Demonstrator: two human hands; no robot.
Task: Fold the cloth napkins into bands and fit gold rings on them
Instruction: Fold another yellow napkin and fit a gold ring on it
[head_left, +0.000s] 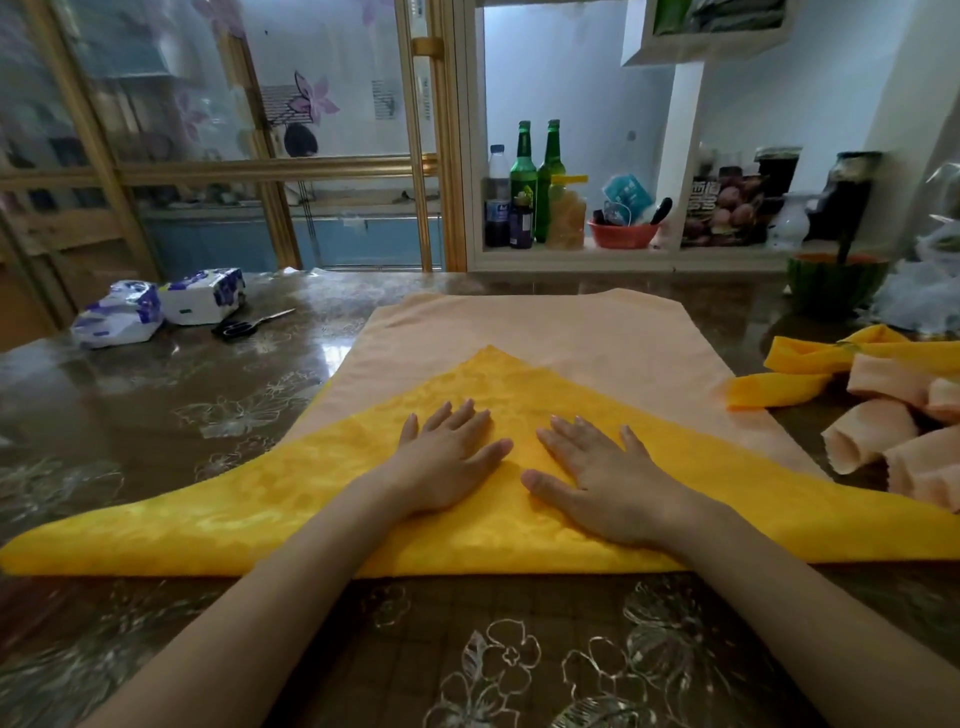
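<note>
A yellow napkin (260, 504), folded into a wide triangle with its tip pointing away, lies across the lower middle of the frame on the counter (156, 405). It partly covers a peach napkin (545, 332) spread flat behind it. The left hand (447, 457) and right hand (602, 478) press side by side on the yellow cloth, fingers straight and spread, holding nothing. At the right edge sit rolled peach napkins (872, 431) and a folded yellow band (779, 389). In the upper left lie scissors (249, 325) and two tissue packs (156, 306).
</note>
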